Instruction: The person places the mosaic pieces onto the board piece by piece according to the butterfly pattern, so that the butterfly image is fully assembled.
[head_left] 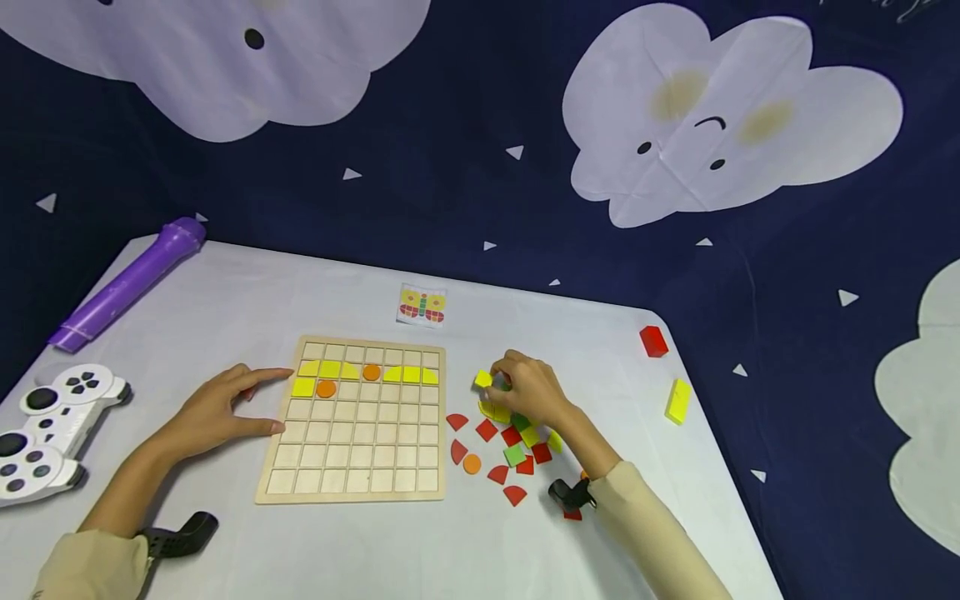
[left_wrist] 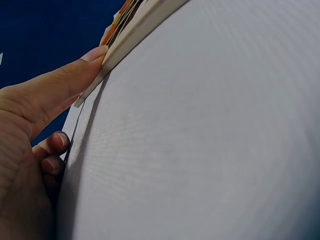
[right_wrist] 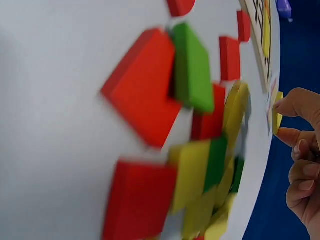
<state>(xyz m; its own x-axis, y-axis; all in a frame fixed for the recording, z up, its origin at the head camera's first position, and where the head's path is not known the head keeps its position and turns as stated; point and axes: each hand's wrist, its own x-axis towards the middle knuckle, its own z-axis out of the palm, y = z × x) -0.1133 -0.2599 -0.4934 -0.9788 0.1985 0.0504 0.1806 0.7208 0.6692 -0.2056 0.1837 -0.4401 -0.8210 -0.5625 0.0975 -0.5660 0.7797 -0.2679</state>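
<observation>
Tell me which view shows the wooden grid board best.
The head view: the wooden grid board shows its full grid from above. The left wrist view catches only part of it, steeply slanted; the right wrist view, just a sliver at upper right.

Pale, matt wood is seen in the grid board (head_left: 372, 433). At its three o'clock, the loose pieces (head_left: 487, 429) are finished in smooth colour. At one, paper is suggested by the picture card (head_left: 422, 306). Smooth plastic is shown by the controller (head_left: 66, 432) at nine and the purple microphone (head_left: 127, 286) at ten. At twelve, the backdrop (head_left: 450, 200) is made of creased cloth.
</observation>
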